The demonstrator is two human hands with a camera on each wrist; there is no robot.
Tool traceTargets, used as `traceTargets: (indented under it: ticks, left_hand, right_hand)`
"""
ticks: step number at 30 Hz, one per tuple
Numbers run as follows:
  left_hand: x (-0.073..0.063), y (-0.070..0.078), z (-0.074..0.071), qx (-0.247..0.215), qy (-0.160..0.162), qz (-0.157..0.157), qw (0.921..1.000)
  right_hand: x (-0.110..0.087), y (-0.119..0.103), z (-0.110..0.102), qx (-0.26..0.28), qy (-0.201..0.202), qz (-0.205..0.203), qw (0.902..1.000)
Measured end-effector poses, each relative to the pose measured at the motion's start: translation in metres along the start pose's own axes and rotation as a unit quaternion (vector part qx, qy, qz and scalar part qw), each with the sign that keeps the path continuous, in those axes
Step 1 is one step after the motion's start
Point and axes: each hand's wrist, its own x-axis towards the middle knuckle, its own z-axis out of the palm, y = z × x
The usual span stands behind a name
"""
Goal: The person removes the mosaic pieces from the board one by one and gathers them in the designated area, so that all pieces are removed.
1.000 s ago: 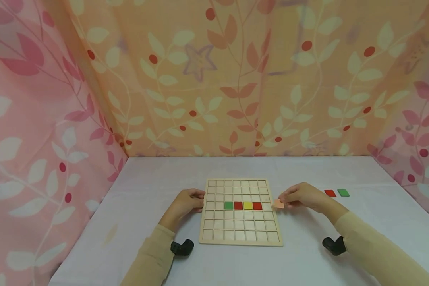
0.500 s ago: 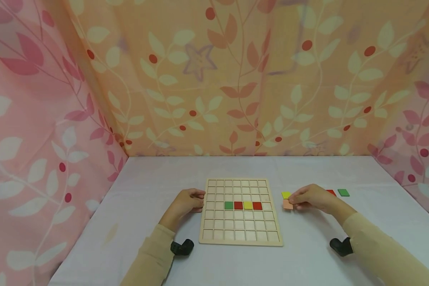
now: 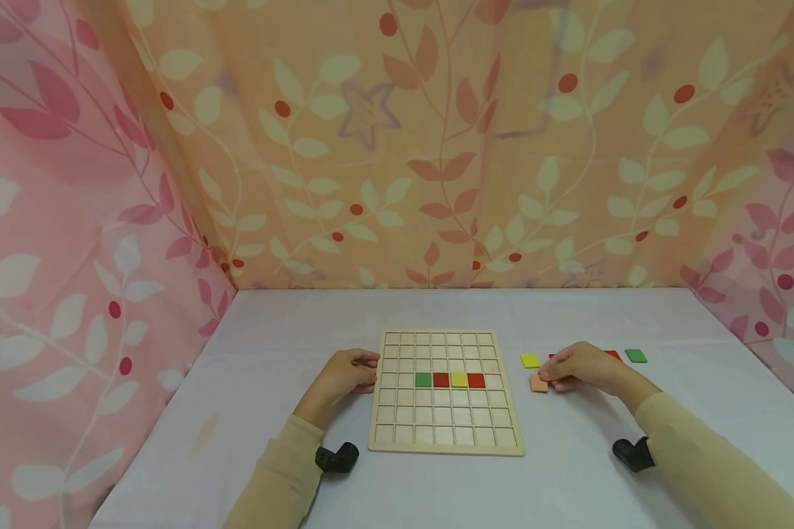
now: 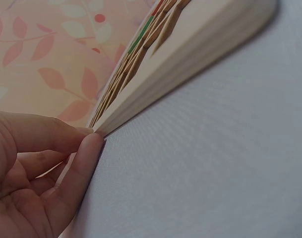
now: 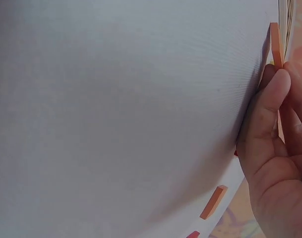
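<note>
In the head view my left hand (image 3: 349,372) is at the left edge of a wooden grid board (image 3: 442,444). Thumb and forefinger pinch that edge in the left wrist view. One row of the board bears a green tile (image 3: 423,380), a red tile (image 3: 441,380), a yellow tile (image 3: 459,380) and another red tile (image 3: 476,380). To the right of the board, my right hand (image 3: 582,366) pinches an orange tile (image 3: 538,383) low over the table; whether the tile touches the cloth is unclear.
Beyond the right fingers lies a loose yellow tile (image 3: 530,361). Further right are a partly hidden red tile (image 3: 612,355) and a green tile (image 3: 636,355). The right wrist view shows a second orange tile (image 5: 213,202) on the white cloth. Patterned curtains enclose the table.
My right hand has drawn the orange tile away from the board's right edge, rightward and slightly toward me. The loose yellow tile has come into sight. My left hand stays put.
</note>
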Motion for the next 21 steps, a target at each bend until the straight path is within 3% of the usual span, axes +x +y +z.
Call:
traceTargets:
  ticks: [14, 21]
  left_hand:
    - [-0.0006, 0.0011, 0.0010, -0.003, 0.007, 0.001, 1.0000]
    - [-0.0006, 0.0002, 0.0012, -0.004, 0.006, 0.000, 1.0000]
  right_hand:
    - [0.0039, -0.0007, 0.0026, -0.045, 0.058, 0.012, 0.9972]
    - [0.0036, -0.0007, 0.0054, -0.053, 0.068, 0.014, 0.9962]
